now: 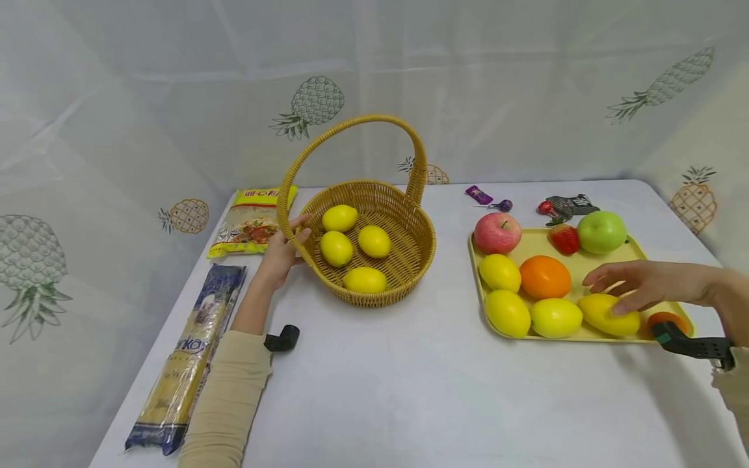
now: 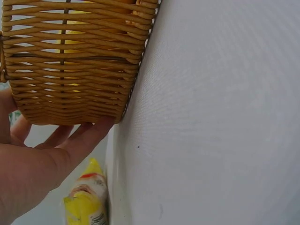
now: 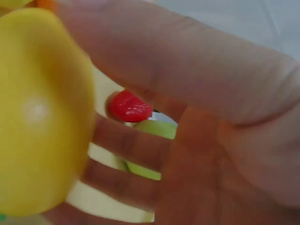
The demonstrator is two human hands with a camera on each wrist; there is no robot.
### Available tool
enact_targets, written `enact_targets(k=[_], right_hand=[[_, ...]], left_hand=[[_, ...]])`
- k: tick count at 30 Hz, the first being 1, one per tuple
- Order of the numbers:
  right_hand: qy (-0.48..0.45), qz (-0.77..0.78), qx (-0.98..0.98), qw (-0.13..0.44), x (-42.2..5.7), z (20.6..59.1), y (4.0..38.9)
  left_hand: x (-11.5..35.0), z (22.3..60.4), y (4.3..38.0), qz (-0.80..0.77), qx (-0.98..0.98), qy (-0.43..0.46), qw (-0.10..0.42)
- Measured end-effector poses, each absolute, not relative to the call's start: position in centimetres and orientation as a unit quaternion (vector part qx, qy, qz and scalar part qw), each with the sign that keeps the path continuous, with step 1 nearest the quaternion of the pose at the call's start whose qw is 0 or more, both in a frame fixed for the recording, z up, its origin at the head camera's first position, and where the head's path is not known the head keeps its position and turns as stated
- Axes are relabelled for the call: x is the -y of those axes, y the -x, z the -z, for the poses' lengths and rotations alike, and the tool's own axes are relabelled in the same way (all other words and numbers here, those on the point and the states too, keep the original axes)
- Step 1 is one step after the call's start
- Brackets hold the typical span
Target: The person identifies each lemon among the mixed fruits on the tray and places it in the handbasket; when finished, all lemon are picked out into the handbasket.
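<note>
At the left side of a wicker basket [image 1: 422,260], my left hand [image 1: 279,257] holds the wall near the foot of the tall handle. In the left wrist view its fingers lie against the woven side [image 2: 75,101]. Several lemons, one of them a lemon [image 1: 365,280] near the front, lie inside the basket. Over the yellow tray [image 1: 636,247], my right hand [image 1: 649,284] reaches above a mango [image 1: 603,317]. Its thumb overlaps the mango while the other fingers spread beyond it. The right wrist view has the mango [image 3: 42,122] large beside the thumb, some fingertips hidden behind it.
Also on the tray are several lemons, an orange [image 1: 545,277], a pink apple [image 1: 497,233], a strawberry [image 1: 564,239] and a green apple [image 1: 601,232]. Small candies [image 1: 501,205] lie behind it. A noodle pack [image 1: 196,344] and a yellow food bag [image 1: 248,221] are left of the basket.
</note>
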State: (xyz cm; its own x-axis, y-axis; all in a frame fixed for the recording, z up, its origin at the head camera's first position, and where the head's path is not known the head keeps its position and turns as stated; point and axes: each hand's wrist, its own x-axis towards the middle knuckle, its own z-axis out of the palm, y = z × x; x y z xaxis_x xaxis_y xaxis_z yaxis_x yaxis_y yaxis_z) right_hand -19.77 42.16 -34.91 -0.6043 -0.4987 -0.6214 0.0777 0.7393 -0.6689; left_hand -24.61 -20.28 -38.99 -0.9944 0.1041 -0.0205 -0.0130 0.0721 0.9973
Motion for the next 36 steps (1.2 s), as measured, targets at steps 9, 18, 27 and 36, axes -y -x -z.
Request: enact_targets(k=[9,18,27,36], right_hand=[[0.096,0.346,-0.833,0.421,-41.9,35.0,20.0],[0.136,0.428,-0.868,0.209,-39.6,31.1,21.2],[0.203,0.465,-0.83,0.232,-27.2,27.8,22.7],[0.296,0.408,-0.806,0.31,-15.4,29.3,26.2]], left_hand=[[20.3,39.0,24.4,-0.68,-0.732,-0.031,0.04],[20.4,39.1,24.6,-0.683,-0.728,-0.032,0.042],[20.3,38.9,24.5,-0.682,-0.729,-0.028,0.044],[20.3,39.1,24.6,-0.69,-0.722,-0.032,0.046]])
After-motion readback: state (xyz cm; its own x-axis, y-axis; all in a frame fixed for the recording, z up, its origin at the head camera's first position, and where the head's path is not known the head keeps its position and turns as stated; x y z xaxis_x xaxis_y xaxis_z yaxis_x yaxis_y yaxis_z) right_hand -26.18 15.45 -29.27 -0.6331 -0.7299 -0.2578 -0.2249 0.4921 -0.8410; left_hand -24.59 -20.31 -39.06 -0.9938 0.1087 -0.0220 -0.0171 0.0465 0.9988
